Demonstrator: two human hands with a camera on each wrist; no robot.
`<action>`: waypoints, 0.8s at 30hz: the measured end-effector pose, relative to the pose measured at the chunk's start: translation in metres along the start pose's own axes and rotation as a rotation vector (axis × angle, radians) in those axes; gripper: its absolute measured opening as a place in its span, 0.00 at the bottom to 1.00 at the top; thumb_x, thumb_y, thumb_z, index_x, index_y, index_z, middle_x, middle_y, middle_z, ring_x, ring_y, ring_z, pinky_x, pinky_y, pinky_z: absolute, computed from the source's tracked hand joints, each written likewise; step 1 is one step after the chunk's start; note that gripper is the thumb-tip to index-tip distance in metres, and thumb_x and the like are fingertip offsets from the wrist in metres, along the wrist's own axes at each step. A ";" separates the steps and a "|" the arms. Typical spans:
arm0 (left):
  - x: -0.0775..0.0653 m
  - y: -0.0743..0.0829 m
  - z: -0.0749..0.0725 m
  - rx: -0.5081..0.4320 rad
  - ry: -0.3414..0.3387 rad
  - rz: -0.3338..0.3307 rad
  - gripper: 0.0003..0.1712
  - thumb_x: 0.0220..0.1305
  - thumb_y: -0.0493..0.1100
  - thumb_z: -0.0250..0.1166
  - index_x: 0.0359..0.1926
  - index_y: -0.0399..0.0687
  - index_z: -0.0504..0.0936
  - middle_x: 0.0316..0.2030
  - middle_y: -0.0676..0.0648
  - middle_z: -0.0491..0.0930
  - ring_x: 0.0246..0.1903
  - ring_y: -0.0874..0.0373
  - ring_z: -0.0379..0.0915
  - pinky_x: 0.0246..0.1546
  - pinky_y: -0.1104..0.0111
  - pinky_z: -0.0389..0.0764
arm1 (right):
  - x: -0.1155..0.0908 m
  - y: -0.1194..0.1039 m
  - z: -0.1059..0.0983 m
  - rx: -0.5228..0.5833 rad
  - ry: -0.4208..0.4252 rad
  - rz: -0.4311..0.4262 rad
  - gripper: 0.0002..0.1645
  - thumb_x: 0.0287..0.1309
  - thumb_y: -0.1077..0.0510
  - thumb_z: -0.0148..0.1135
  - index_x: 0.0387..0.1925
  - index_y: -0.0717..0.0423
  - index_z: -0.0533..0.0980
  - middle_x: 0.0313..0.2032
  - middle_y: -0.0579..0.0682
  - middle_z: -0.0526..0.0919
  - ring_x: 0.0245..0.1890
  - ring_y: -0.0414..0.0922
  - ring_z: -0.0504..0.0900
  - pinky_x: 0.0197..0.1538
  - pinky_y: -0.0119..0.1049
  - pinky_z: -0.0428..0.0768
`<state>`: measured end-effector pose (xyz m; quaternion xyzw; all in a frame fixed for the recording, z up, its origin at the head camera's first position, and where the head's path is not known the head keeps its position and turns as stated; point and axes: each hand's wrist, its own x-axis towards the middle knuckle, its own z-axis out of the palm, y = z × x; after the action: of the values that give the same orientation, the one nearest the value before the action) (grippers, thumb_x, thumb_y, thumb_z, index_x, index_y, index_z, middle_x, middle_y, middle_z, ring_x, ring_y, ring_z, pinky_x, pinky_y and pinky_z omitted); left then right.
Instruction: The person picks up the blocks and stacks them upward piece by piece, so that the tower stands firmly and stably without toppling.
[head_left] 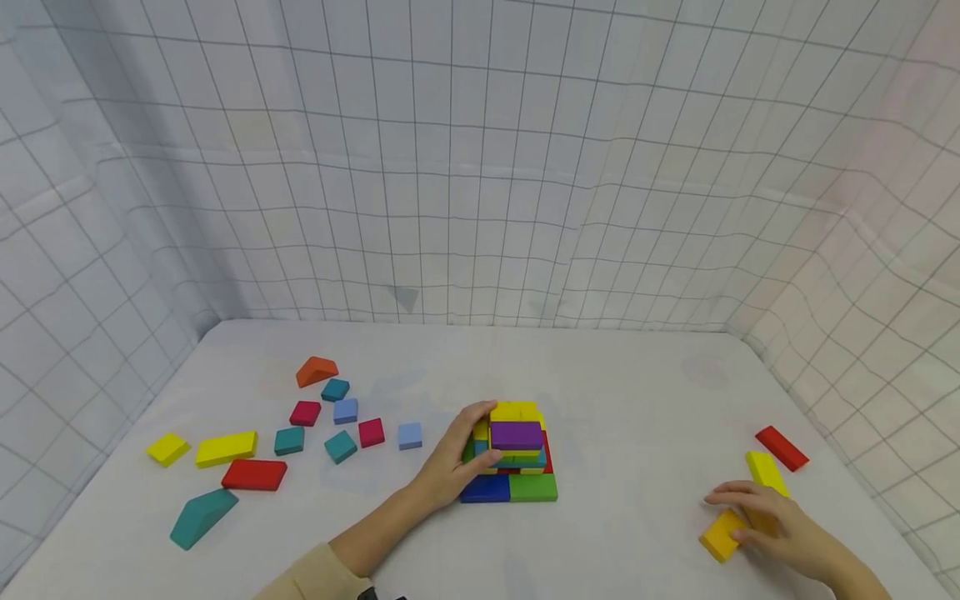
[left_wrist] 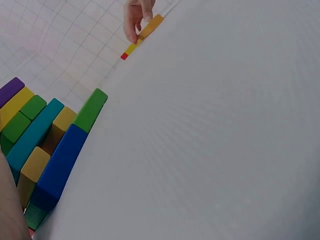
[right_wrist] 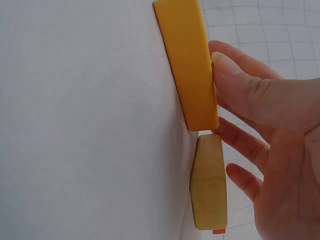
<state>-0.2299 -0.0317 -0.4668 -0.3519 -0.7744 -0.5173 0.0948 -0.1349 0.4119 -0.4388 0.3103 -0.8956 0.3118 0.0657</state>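
Observation:
Near the middle of the table stands a layered stack of coloured blocks, with a purple block [head_left: 516, 435] high at its front and blue [head_left: 485, 489] and green [head_left: 533, 487] blocks at its base. My left hand [head_left: 452, 461] holds the stack's left side, thumb at the front and fingers reaching toward the back. Far to the right, my right hand [head_left: 776, 525] hovers over an orange-yellow block [head_left: 722, 536]. Its thumb [right_wrist: 227, 65] lies at that block's upper edge, other fingers spread behind. Another orange-yellow block [head_left: 763, 522] lies partly hidden under this hand.
Beyond the right hand lie a yellow block [head_left: 765, 472] and a red block [head_left: 782, 448]. Several loose blocks are scattered at left, among them a red one [head_left: 255, 474], a long yellow one [head_left: 227, 448], a teal one [head_left: 202, 517] and an orange one [head_left: 317, 371]. Grid-patterned curtains [head_left: 510, 167] surround the table.

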 end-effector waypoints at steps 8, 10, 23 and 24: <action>0.001 0.005 -0.002 -0.021 -0.006 0.001 0.34 0.62 0.41 0.59 0.66 0.53 0.55 0.61 0.48 0.61 0.51 0.55 0.65 0.51 0.60 0.71 | -0.008 0.007 -0.001 0.088 -0.033 -0.098 0.29 0.41 0.76 0.65 0.49 0.59 0.75 0.47 0.46 0.78 0.50 0.28 0.69 0.51 0.13 0.63; 0.001 0.005 -0.002 -0.028 -0.009 -0.008 0.34 0.62 0.40 0.59 0.66 0.53 0.55 0.61 0.49 0.61 0.51 0.55 0.65 0.51 0.59 0.71 | -0.008 0.008 -0.002 0.093 -0.040 -0.099 0.29 0.41 0.76 0.65 0.49 0.59 0.75 0.46 0.45 0.78 0.49 0.29 0.70 0.50 0.13 0.64; 0.000 0.001 0.000 -0.024 -0.016 -0.044 0.34 0.62 0.43 0.58 0.66 0.58 0.54 0.63 0.50 0.60 0.52 0.56 0.64 0.52 0.59 0.71 | 0.076 -0.036 0.013 0.003 0.096 -0.072 0.27 0.41 0.71 0.68 0.47 0.58 0.76 0.43 0.46 0.76 0.41 0.35 0.71 0.46 0.17 0.68; 0.000 0.001 0.000 -0.021 -0.016 -0.042 0.34 0.62 0.43 0.58 0.66 0.58 0.54 0.62 0.50 0.60 0.52 0.56 0.64 0.51 0.59 0.71 | 0.090 -0.047 0.015 0.008 0.111 -0.087 0.26 0.40 0.72 0.68 0.47 0.60 0.76 0.42 0.48 0.76 0.41 0.36 0.72 0.45 0.18 0.68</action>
<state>-0.2290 -0.0318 -0.4661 -0.3407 -0.7768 -0.5243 0.0742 -0.1773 0.3275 -0.3984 0.3312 -0.8752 0.3288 0.1275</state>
